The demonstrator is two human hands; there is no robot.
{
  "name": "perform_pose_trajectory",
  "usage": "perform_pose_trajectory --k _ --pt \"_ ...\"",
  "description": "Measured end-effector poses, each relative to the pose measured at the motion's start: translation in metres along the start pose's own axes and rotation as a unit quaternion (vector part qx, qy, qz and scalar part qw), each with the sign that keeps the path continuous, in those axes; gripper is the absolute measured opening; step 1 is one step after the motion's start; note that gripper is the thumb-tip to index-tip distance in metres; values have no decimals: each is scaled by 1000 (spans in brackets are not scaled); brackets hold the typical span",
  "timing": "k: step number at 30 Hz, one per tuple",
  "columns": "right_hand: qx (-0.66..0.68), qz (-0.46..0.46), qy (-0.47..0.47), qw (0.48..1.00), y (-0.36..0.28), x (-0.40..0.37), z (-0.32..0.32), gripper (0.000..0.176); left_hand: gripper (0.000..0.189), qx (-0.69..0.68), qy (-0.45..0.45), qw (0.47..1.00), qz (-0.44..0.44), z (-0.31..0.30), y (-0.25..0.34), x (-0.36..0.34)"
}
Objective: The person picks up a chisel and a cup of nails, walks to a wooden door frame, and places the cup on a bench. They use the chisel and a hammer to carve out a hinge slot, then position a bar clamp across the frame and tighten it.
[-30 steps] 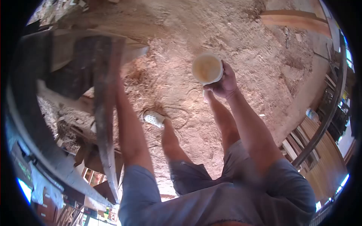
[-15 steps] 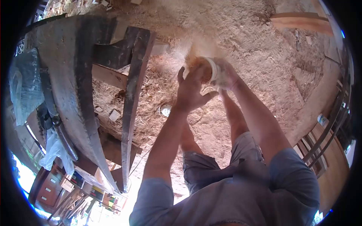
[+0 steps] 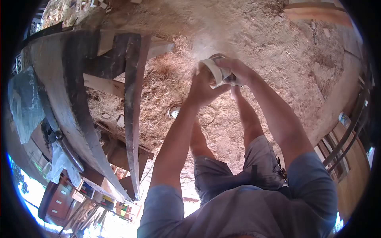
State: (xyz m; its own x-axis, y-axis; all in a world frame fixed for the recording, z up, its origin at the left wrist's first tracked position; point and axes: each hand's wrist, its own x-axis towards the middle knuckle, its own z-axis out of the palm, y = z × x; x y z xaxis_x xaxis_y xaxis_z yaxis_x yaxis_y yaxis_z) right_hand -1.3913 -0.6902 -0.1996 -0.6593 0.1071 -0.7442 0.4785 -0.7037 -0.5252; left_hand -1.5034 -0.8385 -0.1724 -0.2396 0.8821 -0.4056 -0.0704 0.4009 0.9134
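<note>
A small pale tub [image 3: 217,72] is held out ahead of me, tipped on its side above the shavings-covered ground. My left hand [image 3: 201,86] grips the near-left side at its pale rim, the thumb stretched along the lower edge; its fingertips are partly hidden. On the tub's far right side, my right hand [image 3: 237,70] is wrapped around the body. Hazy dust [image 3: 208,43] hangs in the air just beyond the tub. What is inside the tub cannot be seen.
A large curved wooden frame [image 3: 131,99] with dark ribs stands close on my left. Plastic sheeting [image 3: 27,105] hangs beside it. A round white perforated object [image 3: 174,112] lies on the ground near my feet. Planks [image 3: 317,15] lie at the far right.
The tub has turned, so its brown contents no longer show. My left hand has moved from spread fingers at its mouth to holding its rim. The dust cloud has thinned.
</note>
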Motion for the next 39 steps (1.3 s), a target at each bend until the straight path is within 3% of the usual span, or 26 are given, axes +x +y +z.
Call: perform_pose_trajectory --k 1,2,5,6,7,9,11,13,15,16,17,20,24,26,27,28,29,31,32,33,34,35,36,37,38,39 --pt "73 128 -41 988 -2 -3 -3 45 53 -2 -6 1000 -3 1 -6 0" --pt "26 123 -58 990 -6 -5 0 47 54 131 -22 989 70 2 -10 1" --pt "-19 8 8 1000 -5 2 20 45 48 169 12 975 145 10 -12 7" --pt "-38 -84 5 996 -5 1 21 47 45 -36 18 999 -20 10 -9 9" --pt "-40 -80 2 996 -5 0 21 47 42 -241 23 953 -183 10 -6 8" --pt "-154 -196 -33 968 -11 -3 16 52 40 -340 32 922 -185 -2 1 4" --pt "-231 -267 -75 933 -15 0 12 54 42 -584 46 789 -185 -15 -1 -4" --pt "-302 -341 -111 883 -21 -3 6 56 24 -560 90 805 -171 -17 13 -8" --pt "50 -67 -152 985 -32 -22 13 55 6 -129 68 978 -149 -23 28 -14" --pt "147 -11 -112 983 -37 -29 19 52 7 25 121 991 -54 -15 38 -18" --pt "138 -13 -119 983 -39 -25 24 52 5 227 59 971 45 -20 41 -20" --pt "83 90 -35 992 -44 -17 30 45 15 404 2 907 118 -25 52 -19" --pt "81 -67 83 991 -47 -12 69 42 29 78 135 988 -1 5 50 -18" --pt "-1 -133 42 990 -49 -15 63 43 30 -25 160 986 -35 2 56 -15" --pt "-76 -189 13 979 -46 -25 61 44 25 -317 158 930 -97 4 58 -20" --pt "-187 -222 -4 957 -50 -30 57 47 21 -582 143 787 -149 7 59 -23" --pt "-190 -224 -3 956 -51 -28 52 47 21 -583 141 787 -146 2 53 -20" --pt "-358 -384 -20 851 -49 -30 37 49 15 -698 143 700 -39 -15 19 -20" --pt "-458 -402 -6 792 -49 -32 21 55 14 -690 102 704 134 -27 -37 -19" --pt "-464 -399 -3 791 -44 -37 5 55 24 -665 187 714 112 -32 -43 -21" --pt "-308 -318 47 895 -36 -43 -12 57 34 -632 269 722 81 -38 -49 -24" --pt "-143 -230 96 958 -38 -47 -25 59 53 -544 451 692 -146 -38 -16 -26" --pt "45 -176 67 981 -48 -59 -25 53 62 -377 419 792 -234 -36 -22 -28" --pt "42 -176 74 981 -50 -74 -21 53 72 -188 365 857 -312 -34 -36 -34" --pt "157 -173 -25 972 -53 -84 -16 52 60 44 407 870 -274 -21 -93 -35" --pt "269 -164 -126 941 -55 -90 -15 52 60 42 405 872 -271 -26 -88 -42"
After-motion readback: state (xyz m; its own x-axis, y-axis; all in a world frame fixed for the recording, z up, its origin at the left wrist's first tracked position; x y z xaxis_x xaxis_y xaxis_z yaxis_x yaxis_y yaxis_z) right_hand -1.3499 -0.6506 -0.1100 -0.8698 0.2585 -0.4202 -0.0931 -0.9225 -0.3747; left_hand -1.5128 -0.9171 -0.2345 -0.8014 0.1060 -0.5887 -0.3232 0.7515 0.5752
